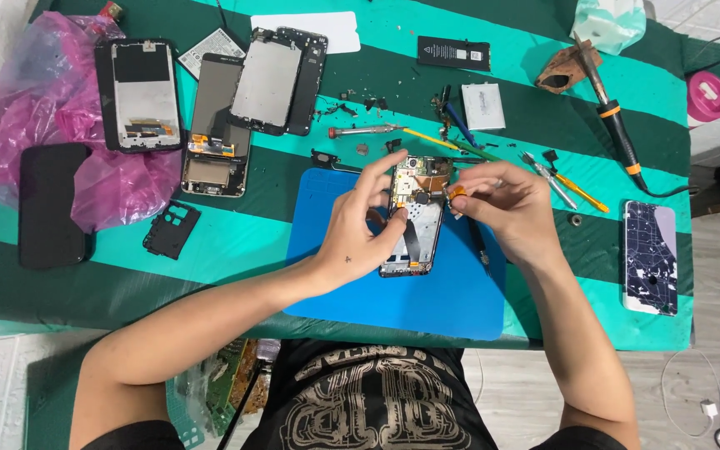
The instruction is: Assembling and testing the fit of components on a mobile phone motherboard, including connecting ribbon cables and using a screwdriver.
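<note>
Lighting: bright, even, diffuse overhead.
Soft short shadows under forearms on blue mat (427, 300). Mild glare on screen panels (139, 96). Focus sharp centre; slight wide-angle bend at edges. No motion blur.

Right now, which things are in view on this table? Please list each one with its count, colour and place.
open phone: 1, black and silver, on the mat, under both hands
mat: 1, blue, table middle
tablecloth: 1, green striped, over the table
phone frames: about 4, black and grey, upper left
plastic bag: 1, pink, far left
batteries: 2, black and silver, top middle
soldering iron: 1, black and orange, upper right
cracked phone: 1, dark, right edge
screwdrivers and tweezers: several, above the mat
left hand: touches the open phone
right hand: pinches a small orange part
</note>
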